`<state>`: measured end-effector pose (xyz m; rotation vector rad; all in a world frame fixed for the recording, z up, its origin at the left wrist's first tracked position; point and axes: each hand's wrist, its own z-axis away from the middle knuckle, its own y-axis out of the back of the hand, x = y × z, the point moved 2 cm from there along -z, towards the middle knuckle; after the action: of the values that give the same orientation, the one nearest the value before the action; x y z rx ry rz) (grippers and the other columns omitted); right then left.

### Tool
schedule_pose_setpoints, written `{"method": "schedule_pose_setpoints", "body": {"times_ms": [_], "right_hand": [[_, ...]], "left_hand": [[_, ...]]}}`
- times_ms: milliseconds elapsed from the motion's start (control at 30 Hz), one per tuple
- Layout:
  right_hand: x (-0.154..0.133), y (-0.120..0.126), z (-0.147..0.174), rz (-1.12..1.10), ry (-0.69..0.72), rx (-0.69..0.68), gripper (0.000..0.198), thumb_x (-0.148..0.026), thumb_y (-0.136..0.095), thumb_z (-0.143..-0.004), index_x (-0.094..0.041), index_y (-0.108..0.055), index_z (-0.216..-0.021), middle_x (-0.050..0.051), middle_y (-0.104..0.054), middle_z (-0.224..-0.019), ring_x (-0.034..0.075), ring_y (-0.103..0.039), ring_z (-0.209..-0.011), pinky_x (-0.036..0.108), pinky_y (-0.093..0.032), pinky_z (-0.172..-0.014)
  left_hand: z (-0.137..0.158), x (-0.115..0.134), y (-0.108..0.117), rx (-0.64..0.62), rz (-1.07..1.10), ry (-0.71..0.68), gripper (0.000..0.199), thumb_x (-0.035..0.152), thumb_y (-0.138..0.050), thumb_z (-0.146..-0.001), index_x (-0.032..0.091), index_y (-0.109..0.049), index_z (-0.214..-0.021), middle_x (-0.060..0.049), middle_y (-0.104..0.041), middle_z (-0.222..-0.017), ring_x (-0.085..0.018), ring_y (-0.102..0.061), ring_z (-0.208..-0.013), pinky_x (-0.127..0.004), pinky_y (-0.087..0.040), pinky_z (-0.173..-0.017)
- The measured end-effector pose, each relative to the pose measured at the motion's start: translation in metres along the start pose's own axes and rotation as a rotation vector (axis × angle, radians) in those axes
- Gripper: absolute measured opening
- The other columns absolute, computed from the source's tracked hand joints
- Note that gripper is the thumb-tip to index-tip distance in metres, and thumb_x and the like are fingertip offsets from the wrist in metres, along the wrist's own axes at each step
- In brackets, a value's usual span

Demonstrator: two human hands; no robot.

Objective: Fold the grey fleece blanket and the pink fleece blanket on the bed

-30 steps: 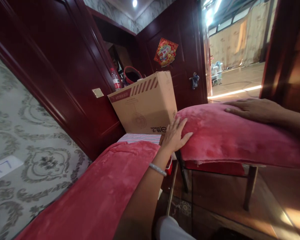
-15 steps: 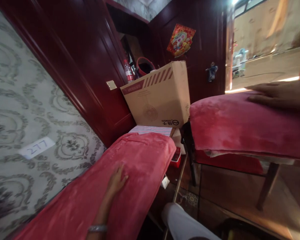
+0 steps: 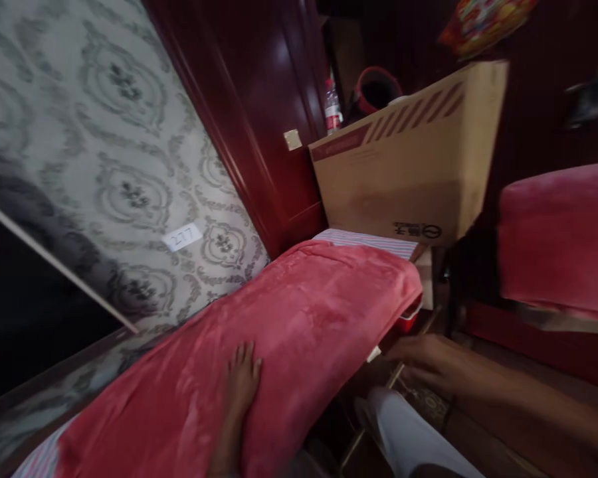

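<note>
My left hand (image 3: pixel 242 378) lies flat with spread fingers on a red plush cover (image 3: pixel 299 318). The cover is draped over a long, low surface beside the wall, with small wrinkles in it. Striped fabric (image 3: pixel 373 242) shows past its far end, and more at the near left corner. My right hand (image 3: pixel 426 362) is in the air just right of the cover's edge, above the floor. It is blurred, its fingers look stretched out, and nothing shows in them. A second red plush cover (image 3: pixel 561 242) lies over a raised surface at the right.
A large cardboard box (image 3: pixel 393 172) stands beyond the cover's far end, with a plastic bottle (image 3: pixel 331 109) and a red-rimmed container (image 3: pixel 379 89) behind it. A paper marked 277 (image 3: pixel 182 236) is on the patterned wall. My leg (image 3: pixel 408 431) is below the right hand.
My right hand has left the right-hand cover and moved down and left. My left hand still rests on the nearer cover. The view has turned left.
</note>
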<state>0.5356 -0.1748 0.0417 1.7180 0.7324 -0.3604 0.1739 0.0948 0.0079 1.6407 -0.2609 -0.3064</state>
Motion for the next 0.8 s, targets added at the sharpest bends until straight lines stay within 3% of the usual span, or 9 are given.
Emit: {"method": "schedule_pose_setpoints", "body": {"times_ms": [167,333,467,667,800], "right_hand": [[0.038,-0.046,-0.096,0.034,0.044,0.086,0.047,-0.045,-0.045,-0.098,-0.022,-0.072,-0.128,0.013,-0.073,-0.126,0.026,-0.07,-0.113,0.043,-0.057,-0.099],[0.055,-0.094,-0.166,0.172,0.023,0.092,0.06,-0.044,-0.044,-0.094,-0.018,-0.061,-0.145,0.015,-0.058,-0.149,0.029,-0.054,-0.14,0.053,-0.041,-0.119],[0.067,-0.121,-0.175,0.241,-0.072,0.062,0.067,-0.055,-0.04,-0.093,-0.024,-0.057,-0.149,0.014,-0.05,-0.156,0.036,-0.044,-0.147,0.067,-0.036,-0.117],[0.087,-0.135,-0.167,0.403,-0.115,-0.007,0.075,-0.064,-0.028,-0.091,-0.028,-0.054,-0.152,0.009,-0.045,-0.161,0.034,-0.041,-0.15,0.06,-0.034,-0.12],[0.096,-0.141,-0.167,0.41,-0.087,0.051,0.076,-0.064,-0.027,-0.087,-0.033,-0.056,-0.151,0.007,-0.05,-0.158,0.036,-0.044,-0.147,0.061,-0.036,-0.118]], "left_hand": [[0.012,0.008,0.004,0.042,0.029,0.033,0.056,0.028,-0.037,-0.101,0.014,-0.05,-0.154,-0.015,-0.044,-0.164,-0.029,-0.038,-0.154,-0.049,-0.03,-0.126],[0.023,0.009,0.007,0.09,0.091,0.052,0.054,0.028,-0.041,-0.1,0.018,-0.055,-0.151,-0.012,-0.05,-0.16,-0.028,-0.043,-0.151,-0.047,-0.032,-0.126],[0.03,0.009,0.007,0.107,0.117,0.101,0.053,0.03,-0.042,-0.1,0.019,-0.056,-0.15,-0.013,-0.052,-0.159,-0.03,-0.042,-0.151,-0.052,-0.029,-0.126],[0.037,0.007,0.002,0.146,0.111,0.334,0.064,0.043,-0.046,-0.1,0.016,-0.047,-0.157,-0.02,-0.039,-0.166,-0.042,-0.031,-0.155,-0.064,-0.023,-0.125],[0.042,0.007,-0.004,0.097,0.112,0.315,0.066,0.052,-0.045,-0.1,0.021,-0.048,-0.157,-0.02,-0.039,-0.166,-0.043,-0.029,-0.155,-0.068,-0.021,-0.124]]}}
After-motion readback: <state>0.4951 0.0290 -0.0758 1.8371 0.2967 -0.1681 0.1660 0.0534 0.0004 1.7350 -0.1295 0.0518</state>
